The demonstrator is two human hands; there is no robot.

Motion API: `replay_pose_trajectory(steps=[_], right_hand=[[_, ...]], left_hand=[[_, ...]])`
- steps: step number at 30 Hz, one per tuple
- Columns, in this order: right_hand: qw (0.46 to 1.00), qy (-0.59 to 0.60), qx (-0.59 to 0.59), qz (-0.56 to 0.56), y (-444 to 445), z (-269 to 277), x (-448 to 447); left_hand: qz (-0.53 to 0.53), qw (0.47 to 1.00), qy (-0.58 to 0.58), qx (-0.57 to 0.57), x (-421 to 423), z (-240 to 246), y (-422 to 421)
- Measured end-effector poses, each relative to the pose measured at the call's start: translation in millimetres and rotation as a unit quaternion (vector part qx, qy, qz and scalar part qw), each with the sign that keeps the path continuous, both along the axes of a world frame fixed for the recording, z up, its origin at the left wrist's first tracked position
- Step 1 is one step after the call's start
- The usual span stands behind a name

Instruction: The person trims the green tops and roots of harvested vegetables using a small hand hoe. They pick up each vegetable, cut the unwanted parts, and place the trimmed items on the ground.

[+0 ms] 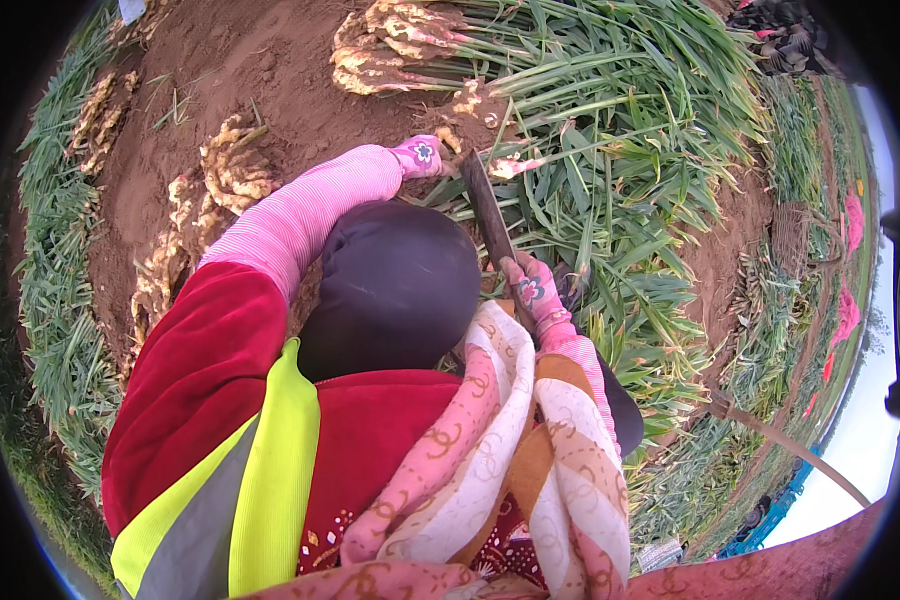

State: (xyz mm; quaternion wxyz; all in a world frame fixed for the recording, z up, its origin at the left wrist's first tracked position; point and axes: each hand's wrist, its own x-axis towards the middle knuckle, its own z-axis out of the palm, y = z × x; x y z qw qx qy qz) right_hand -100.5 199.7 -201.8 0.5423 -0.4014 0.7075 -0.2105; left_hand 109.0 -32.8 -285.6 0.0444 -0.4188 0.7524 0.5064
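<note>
My right hand [532, 289], in a pink flower-printed glove, is closed around the lower end of a long, dark, flat blade [487, 199]. The blade slants up and to the left, its tip close to my other hand. My left hand [422, 156], gloved in the same pattern, reaches to a knobbly ginger rhizome [448, 139] with soil about it. Its fingers are mostly hidden, so whether they grip the rhizome is unclear. Just right of the blade tip lies a pinkish ginger stem base [514, 166], with green ginger stalks [592, 157] spreading to the right.
Ginger clumps with stalks attached [397, 45] lie at the top. Loose ginger rhizomes [236, 165] rest on brown soil [292, 82] at left. My dark-clad knee [401, 285] rises between my arms. A wooden pole [795, 450] slants at right, and scarf ends [495, 420] hang before me.
</note>
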Motion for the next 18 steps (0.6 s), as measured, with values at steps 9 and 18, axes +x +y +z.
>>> replay_pose_trajectory(steps=[9, 18], right_hand=[[0.997, 0.077, 0.027, -0.006, 40.3, 10.3, -11.9], [0.993, 0.073, 0.029, 0.087, -1.2, -14.2, 5.4]], left_hand=[[0.042, 0.998, 0.017, 0.046, 4.3, -1.2, -5.2], [-0.014, 0.998, -0.051, 0.023, 7.1, 21.8, -0.5]])
